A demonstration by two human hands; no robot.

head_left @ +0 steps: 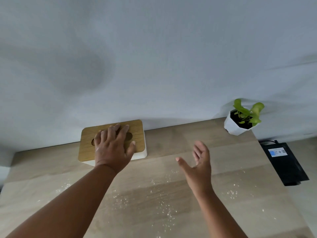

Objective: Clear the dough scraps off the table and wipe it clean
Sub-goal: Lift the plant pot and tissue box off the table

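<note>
Head view: left hand [112, 146] flat, fingers straight, on tissue box [112, 140] mid-frame, likely steadying it for a wipe; right hand [199, 166] open above floury table [51, 170].

Ahead of me runs a plain pale grey wall [154, 48]. At my far right stands a small green leafy plant in a white faceted pot [237, 125], close to that wall. Just right of it lies a flat black rectangular pouch with a blue-and-white label [286, 165].
</note>
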